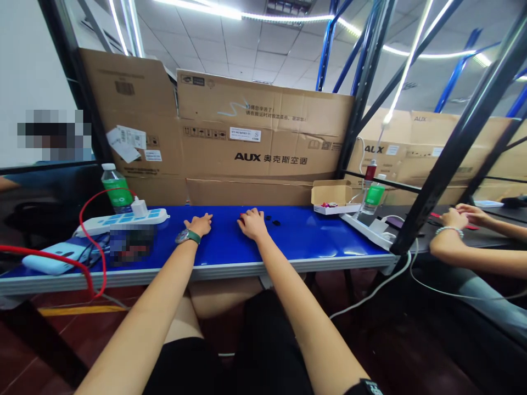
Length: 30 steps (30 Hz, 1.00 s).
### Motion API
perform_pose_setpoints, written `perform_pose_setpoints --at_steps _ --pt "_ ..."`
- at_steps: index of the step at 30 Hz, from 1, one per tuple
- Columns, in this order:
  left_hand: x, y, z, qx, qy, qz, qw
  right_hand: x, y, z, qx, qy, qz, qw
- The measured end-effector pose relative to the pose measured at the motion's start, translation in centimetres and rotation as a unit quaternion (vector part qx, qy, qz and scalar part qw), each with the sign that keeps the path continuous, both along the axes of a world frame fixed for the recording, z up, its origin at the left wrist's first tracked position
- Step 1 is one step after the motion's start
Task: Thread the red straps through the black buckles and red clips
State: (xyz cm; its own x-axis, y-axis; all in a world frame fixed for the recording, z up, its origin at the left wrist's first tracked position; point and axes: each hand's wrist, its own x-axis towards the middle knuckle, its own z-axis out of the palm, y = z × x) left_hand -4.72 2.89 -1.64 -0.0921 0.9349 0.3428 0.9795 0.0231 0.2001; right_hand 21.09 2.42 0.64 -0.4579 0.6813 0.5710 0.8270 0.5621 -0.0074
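Two hands I see on the blue table (317, 236): left hand (199, 224) and right hand (252, 223). Both are empty, fingers slightly apart.

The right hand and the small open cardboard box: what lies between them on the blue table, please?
In the head view, two small dark pieces lie on the blue table, just beside the right hand, toward the small open cardboard box.

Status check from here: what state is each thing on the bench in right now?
Left hand: open, empty, palm-down on the blue tabletop
Right hand: empty, fingers lightly curled, palm-down on the tabletop
Cardboard box: lid open, small items inside
Green-labelled bottle: upright, capped
White power strip: charger plugged in
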Motion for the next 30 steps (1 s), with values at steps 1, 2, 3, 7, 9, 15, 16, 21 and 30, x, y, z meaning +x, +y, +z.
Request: perform_pose_setpoints --at_steps 1,2,3,7,9,15,16,21,30 --pt "0.2 0.0 0.2 0.002 -0.007 0.01 1.0 -0.3 -0.1 0.0 -0.002 -0.026 0.021 0.999" --pt "0.5 -0.1 0.4 0.006 -0.01 0.024 1.0 -0.5 -0.1 -0.1 -0.008 -0.045 0.039 0.998" --pt "0.9 -0.1 0.7 0.014 -0.008 0.023 1.0 -0.7 -0.1 -0.1 -0.016 -0.06 0.06 0.996" --pt "2.8 -0.5 1.8 0.106 0.04 -0.158 0.981 -0.7 0.6 -0.3 -0.051 -0.08 0.163 0.982" --pt "3.9 -0.6 1.9 0.103 0.046 -0.252 0.961 -0.9 1.1 -0.5 -0.053 -0.073 0.199 0.976" --pt "5.5 -0.3 2.0 0.089 -0.054 -0.362 0.926 -1.3 1.9 -0.7 -0.051 0.055 0.155 0.985" --pt "5.5 -0.2 2.1 0.089 -0.072 -0.37 0.922 -1.2 1.9 -0.7 -0.049 0.077 0.138 0.986" --pt "5.3 -0.4 2.3 0.094 -0.079 -0.377 0.918 -0.2 2.0 -0.8 -0.05 0.154 0.094 0.982" --pt "5.8 -0.5 2.5 0.163 0.002 -0.358 0.919 -0.2 2.5 -0.7 -0.057 0.223 0.104 0.968"
